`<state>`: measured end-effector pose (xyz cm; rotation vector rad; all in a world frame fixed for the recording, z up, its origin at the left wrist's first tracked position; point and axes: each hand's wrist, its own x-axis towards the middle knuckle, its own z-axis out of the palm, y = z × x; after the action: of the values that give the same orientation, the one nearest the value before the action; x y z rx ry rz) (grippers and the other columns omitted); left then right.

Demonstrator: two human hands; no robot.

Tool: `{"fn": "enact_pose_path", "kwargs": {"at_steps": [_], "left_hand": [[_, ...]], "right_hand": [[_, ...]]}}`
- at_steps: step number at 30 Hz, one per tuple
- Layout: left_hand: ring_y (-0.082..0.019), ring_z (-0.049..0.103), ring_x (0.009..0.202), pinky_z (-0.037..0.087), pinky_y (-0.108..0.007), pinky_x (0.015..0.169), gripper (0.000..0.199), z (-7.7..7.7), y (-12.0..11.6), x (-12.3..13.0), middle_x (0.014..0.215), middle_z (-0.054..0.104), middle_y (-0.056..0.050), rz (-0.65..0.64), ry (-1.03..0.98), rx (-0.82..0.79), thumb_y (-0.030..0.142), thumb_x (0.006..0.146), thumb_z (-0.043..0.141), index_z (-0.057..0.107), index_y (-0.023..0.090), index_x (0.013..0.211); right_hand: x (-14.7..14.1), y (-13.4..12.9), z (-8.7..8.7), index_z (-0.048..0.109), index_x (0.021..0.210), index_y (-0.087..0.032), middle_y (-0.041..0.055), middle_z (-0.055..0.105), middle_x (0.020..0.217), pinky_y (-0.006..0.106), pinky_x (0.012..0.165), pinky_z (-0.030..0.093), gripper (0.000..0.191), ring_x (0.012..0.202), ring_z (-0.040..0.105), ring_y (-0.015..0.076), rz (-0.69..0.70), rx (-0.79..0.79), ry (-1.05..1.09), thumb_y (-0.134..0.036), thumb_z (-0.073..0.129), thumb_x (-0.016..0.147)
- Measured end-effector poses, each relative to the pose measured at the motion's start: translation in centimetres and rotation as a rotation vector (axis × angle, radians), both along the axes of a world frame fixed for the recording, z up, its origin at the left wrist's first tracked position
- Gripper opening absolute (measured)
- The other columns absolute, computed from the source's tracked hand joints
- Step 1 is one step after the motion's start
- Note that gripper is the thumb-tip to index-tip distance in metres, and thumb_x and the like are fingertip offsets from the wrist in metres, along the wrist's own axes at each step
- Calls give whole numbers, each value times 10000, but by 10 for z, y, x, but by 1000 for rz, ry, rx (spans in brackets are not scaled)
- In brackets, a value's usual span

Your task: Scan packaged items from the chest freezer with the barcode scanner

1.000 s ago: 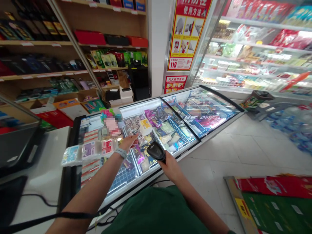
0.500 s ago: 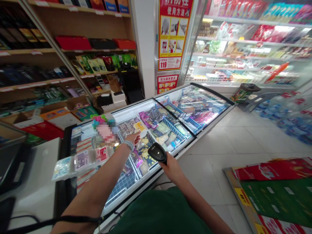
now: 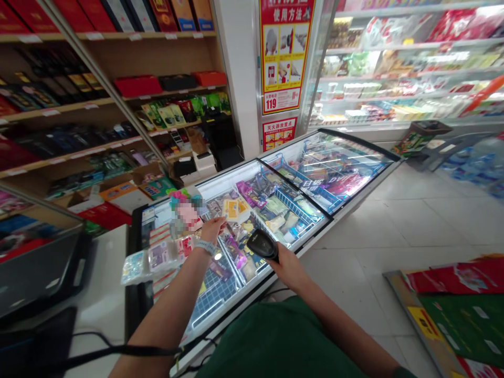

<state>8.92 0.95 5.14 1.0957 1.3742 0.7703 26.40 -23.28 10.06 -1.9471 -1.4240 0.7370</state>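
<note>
My left hand [image 3: 212, 229], with a grey band on its wrist, reaches over a glass-topped chest freezer [image 3: 315, 234] filled with bright snack packets. Its fingers are close together just by a yellow packet [image 3: 232, 209], and I cannot tell if they grip anything. Several clear packs [image 3: 159, 256] lie in a row on the freezer's near left end, beside a pixelated item [image 3: 187, 215]. My right hand [image 3: 289, 268] is closed around a black handheld barcode scanner [image 3: 262, 244], holding it above the freezer's front rim.
A white counter [image 3: 102, 283] with a black device stands at left, below wooden shelves [image 3: 59, 107] of boxed goods. A lit display case [image 3: 394, 68] stands at the back right. Flattened red and green cardboard [image 3: 452, 310] lies on the tiled floor.
The whole view has swung a little, so the freezer sits further right. My left hand has dipped slightly toward the packets. The scanner stays in my right hand.
</note>
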Motion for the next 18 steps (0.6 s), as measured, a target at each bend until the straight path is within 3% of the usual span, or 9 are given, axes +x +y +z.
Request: {"fn": "enact_pose_path", "kwargs": {"at_steps": [6,12,18], "left_hand": [[-137,600,672,454,-268,679,234,16,-21,-47,681,660,8,-6,86,171,349,696,753,677,163,816],[-178,624,726,478,-295,705,327,25,-45,-84,765,704,-36,-5,155,304,398,635,749,691,169,861],[-183,638,752,500,-317,748,370,35,-68,-99,818,709,-41,8,201,360,443,652,740,676,171,894]], "right_hand": [[-6,6,10,514,1057,-181,104,660,1061,316,836,435,219,998,626,246,40,-36,-9,-198,616,864],[-14,12,11,503,1002,-184,103,647,1046,306,793,421,174,954,619,235,117,-20,-30,-234,613,877],[-21,19,18,510,1032,-178,103,647,1061,298,805,409,220,971,611,228,193,-36,-31,-222,641,861]]}}
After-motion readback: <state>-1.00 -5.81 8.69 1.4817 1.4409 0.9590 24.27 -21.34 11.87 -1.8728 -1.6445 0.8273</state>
